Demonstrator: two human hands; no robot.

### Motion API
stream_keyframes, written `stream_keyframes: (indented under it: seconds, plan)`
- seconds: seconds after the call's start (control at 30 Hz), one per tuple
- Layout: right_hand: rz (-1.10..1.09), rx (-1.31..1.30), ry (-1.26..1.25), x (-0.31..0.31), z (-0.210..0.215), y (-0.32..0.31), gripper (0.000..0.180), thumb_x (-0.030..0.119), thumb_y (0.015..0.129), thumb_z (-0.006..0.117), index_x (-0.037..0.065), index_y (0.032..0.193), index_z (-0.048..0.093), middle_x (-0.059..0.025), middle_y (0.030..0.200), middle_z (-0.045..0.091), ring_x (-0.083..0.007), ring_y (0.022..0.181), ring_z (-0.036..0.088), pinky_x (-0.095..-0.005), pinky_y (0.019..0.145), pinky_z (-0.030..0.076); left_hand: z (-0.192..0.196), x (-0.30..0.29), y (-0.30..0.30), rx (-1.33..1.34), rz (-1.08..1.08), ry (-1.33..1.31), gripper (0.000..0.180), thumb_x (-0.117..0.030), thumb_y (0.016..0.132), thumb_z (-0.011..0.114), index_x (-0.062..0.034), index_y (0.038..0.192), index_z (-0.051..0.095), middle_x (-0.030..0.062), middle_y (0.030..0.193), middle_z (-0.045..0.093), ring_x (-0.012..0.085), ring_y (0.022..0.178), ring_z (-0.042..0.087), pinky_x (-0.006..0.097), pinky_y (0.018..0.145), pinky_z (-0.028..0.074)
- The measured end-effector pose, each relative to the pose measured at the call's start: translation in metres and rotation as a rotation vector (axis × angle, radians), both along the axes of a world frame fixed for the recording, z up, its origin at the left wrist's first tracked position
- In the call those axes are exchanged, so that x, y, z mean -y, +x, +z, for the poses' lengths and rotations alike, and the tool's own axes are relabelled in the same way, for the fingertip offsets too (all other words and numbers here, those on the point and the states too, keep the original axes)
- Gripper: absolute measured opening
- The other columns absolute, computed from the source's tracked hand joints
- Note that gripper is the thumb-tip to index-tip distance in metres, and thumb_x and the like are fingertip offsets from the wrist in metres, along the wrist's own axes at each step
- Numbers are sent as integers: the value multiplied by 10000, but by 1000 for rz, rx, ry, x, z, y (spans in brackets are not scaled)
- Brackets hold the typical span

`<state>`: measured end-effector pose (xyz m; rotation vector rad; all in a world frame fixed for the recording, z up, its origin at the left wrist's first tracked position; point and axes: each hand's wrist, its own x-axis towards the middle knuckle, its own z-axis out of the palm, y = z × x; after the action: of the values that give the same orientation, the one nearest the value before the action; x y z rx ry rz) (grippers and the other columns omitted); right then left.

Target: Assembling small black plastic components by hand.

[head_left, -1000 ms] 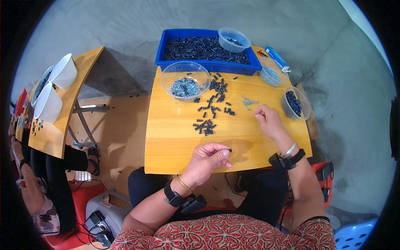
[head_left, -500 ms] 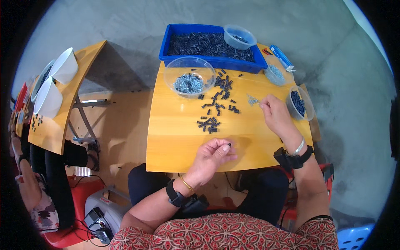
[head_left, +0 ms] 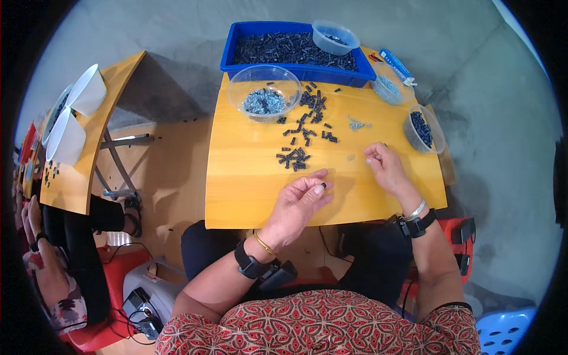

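My left hand [head_left: 300, 200] is over the near edge of the yellow table, thumb and forefinger closed on a small black plastic piece [head_left: 323, 186]. My right hand [head_left: 387, 168] is over the tabletop with its fingers curled together; whatever may be between the fingertips is too small to see. Just left of its fingertips lie a few small silvery pieces [head_left: 351, 157]. Farther off is a little pile of similar pieces [head_left: 357, 125], screw-like in look. Loose black pieces [head_left: 293, 158] lie scattered in a strip beyond my left hand.
A blue tray [head_left: 227, 59] full of black pieces spans the far edge, a clear tub [head_left: 336, 39] in it. Another clear bowl [head_left: 235, 94] holds silvery pieces. Two tubs [head_left: 408, 93] [head_left: 436, 133] stand at the right. Leftward, a second table [head_left: 121, 77] carries white bowls [head_left: 66, 137]; a person sits there.
My right hand has drawn back toward me from the silvery pile, and a few pieces now lie apart from it. My left hand keeps its hold on the black piece. The view has tilted slightly.
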<state>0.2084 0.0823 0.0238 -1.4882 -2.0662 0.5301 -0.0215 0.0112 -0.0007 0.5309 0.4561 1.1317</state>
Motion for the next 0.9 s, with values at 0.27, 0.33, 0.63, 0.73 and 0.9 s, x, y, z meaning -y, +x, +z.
stream_keyframes:
  seconds: [0.27, 0.33, 0.63, 0.73, 0.9]
  plan:
    - [43, 133, -115, -4, 26, -27, 132, 28, 755, 527, 30, 888, 526, -139, 755, 568, -266, 700, 560, -322, 622, 443, -8, 0, -4, 37, -47, 50, 123, -65, 845, 506, -16, 940, 566, 75, 969, 566, 174, 868, 544, 344, 802, 456]
    - [142, 178, -19, -6, 24, -30, 153, 33, 752, 533, 41, 905, 530, -146, 787, 567, -302, 716, 560, -344, 624, 444, -6, 0, -5, 18, -59, 69, 128, -59, 840, 512, -12, 946, 567, 66, 932, 573, 161, 817, 544, 324, 763, 461]
    - [244, 209, 94, 8, 14, -51, 87, -18, 719, 529, -4, 798, 495, -172, 732, 539, -335, 686, 542, -362, 606, 433, 3, 1, -7, -22, -83, 10, 141, -33, 833, 515, 4, 958, 567, 64, 903, 577, 133, 753, 540, 279, 694, 471]
    - [218, 227, 44, 10, 16, -55, 90, -34, 714, 521, 1, 781, 471, -180, 737, 525, -359, 701, 523, -380, 610, 427, 0, 0, -7, -3, -87, 21, 140, -35, 834, 514, 6, 957, 566, 65, 910, 578, 133, 752, 542, 280, 690, 473]
    - [193, 327, 67, 19, 15, -56, 98, -56, 708, 484, 3, 778, 451, -186, 764, 513, -371, 719, 514, -397, 614, 422, 3, 1, -5, -19, -65, 43, 134, -63, 841, 522, -4, 951, 573, 27, 791, 563, 103, 683, 543, 237, 651, 479]
